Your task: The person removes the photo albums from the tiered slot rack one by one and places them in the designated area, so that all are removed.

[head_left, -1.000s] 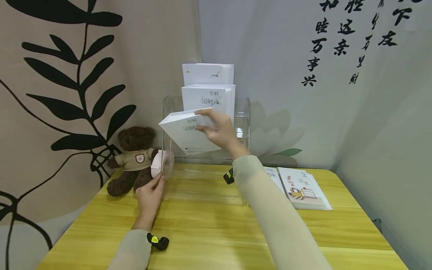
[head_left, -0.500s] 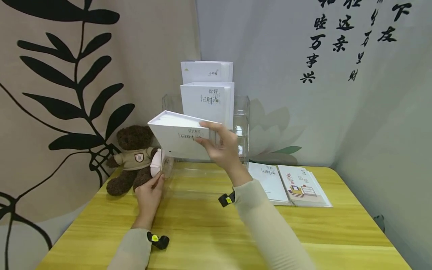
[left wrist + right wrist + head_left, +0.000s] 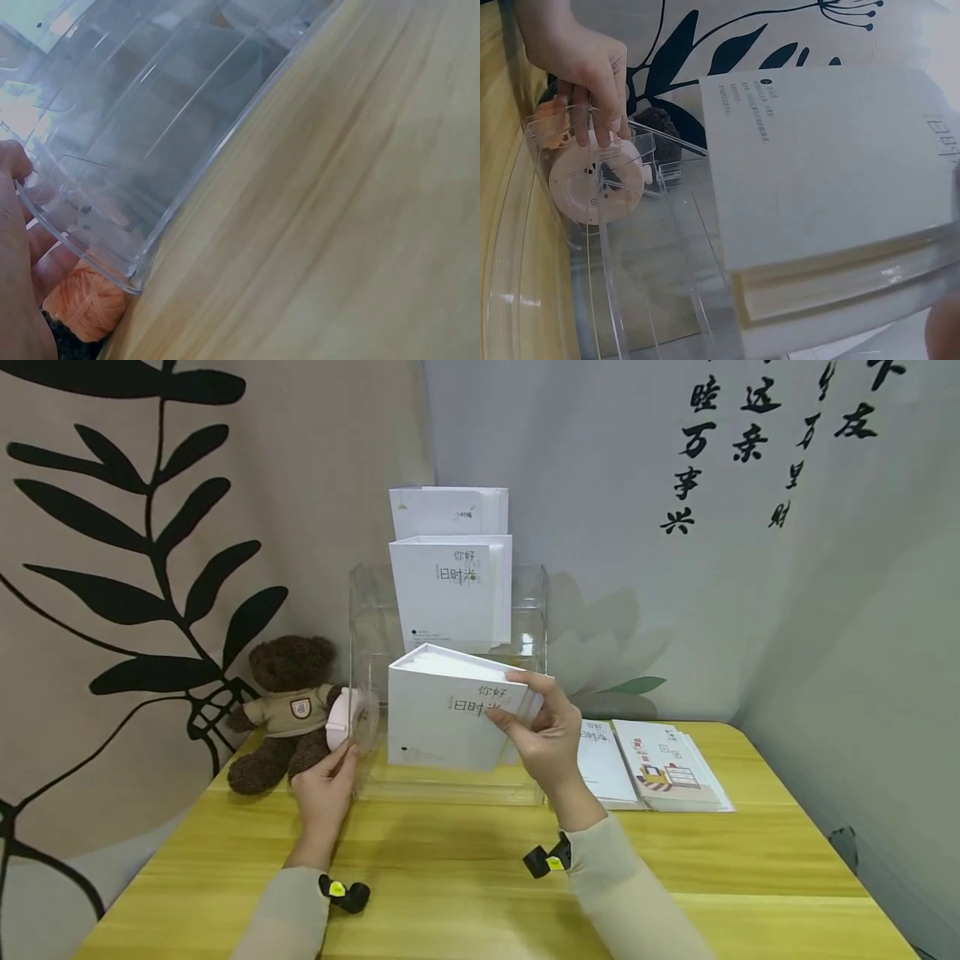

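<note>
My right hand (image 3: 549, 735) pinches a thick white book (image 3: 442, 722) by its right side, thumb on the front cover and fingers behind. The book is upright, with its top page edges showing, and overlaps the lower tier of a clear acrylic rack (image 3: 450, 795). In the right wrist view the book's cover (image 3: 825, 157) fills much of the right side. My left hand (image 3: 326, 793) holds the rack's left side edge near the table; the left wrist view shows its fingers around the clear panel.
Two white books (image 3: 450, 589) stand on the rack's upper tiers. A brown teddy bear (image 3: 291, 714) and a pale pink round object (image 3: 341, 718) are at the left. An orange yarn ball (image 3: 88, 301) lies behind the rack's side. More books (image 3: 667, 766) lie flat on the table at right.
My right hand has brought the white book down and to the right, from tilted across the rack's middle to upright and lower. The left hand keeps its hold on the rack.
</note>
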A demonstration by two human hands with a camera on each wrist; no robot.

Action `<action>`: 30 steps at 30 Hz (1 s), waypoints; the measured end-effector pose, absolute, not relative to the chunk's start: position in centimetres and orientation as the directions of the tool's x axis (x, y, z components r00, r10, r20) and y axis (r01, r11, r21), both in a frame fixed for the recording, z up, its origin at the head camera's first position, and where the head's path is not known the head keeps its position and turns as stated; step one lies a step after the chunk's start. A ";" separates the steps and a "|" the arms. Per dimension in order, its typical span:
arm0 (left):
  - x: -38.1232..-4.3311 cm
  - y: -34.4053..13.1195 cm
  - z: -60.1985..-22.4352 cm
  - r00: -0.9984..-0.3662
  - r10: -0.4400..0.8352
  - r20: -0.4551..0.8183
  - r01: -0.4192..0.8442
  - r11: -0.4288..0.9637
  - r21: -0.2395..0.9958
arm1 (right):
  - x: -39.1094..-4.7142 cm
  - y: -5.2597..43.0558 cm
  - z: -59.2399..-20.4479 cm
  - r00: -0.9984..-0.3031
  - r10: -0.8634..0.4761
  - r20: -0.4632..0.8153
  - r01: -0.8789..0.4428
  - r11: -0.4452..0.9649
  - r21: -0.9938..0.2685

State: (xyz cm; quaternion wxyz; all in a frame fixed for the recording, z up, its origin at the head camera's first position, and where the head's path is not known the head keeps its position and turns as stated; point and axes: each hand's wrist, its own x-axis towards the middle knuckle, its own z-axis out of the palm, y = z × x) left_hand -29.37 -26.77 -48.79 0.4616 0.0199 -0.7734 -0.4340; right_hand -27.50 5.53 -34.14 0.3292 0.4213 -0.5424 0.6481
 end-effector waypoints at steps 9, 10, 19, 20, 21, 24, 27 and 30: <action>-29.2 -26.9 -48.3 -0.547 -0.428 0.719 0.388 0.632 0.671 | -26.7 6.9 -34.4 -0.490 -0.028 0.871 -0.861 -0.139 -0.489; -29.2 -26.9 -48.4 -0.549 -0.428 0.718 0.380 0.637 0.671 | -26.6 7.1 -34.4 -0.495 -0.016 0.869 -0.859 -0.144 -0.492; -29.0 -26.8 -48.5 -0.585 -0.437 0.683 0.348 0.626 0.698 | -26.3 7.6 -34.5 -0.509 -0.008 0.861 -0.839 -0.218 -0.498; -29.0 -26.8 -48.5 -0.585 -0.436 0.684 0.348 0.627 0.697 | -26.3 7.6 -34.6 -0.512 -0.010 0.859 -0.837 -0.218 -0.502; -29.0 -26.8 -48.5 -0.586 -0.435 0.684 0.345 0.630 0.696 | -26.2 7.6 -34.6 -0.516 -0.013 0.856 -0.834 -0.220 -0.506; -29.0 -26.7 -48.4 -0.584 -0.430 0.689 0.351 0.631 0.691 | -26.0 7.7 -34.8 -0.533 -0.025 0.846 -0.822 -0.222 -0.525; -29.0 -26.7 -48.4 -0.589 -0.431 0.684 0.339 0.636 0.693 | -25.8 7.8 -35.0 -0.550 -0.044 0.834 -0.807 -0.229 -0.545; -29.0 -26.7 -48.4 -0.594 -0.436 0.676 0.318 0.644 0.695 | -25.6 7.9 -35.2 -0.561 -0.057 0.826 -0.798 -0.228 -0.558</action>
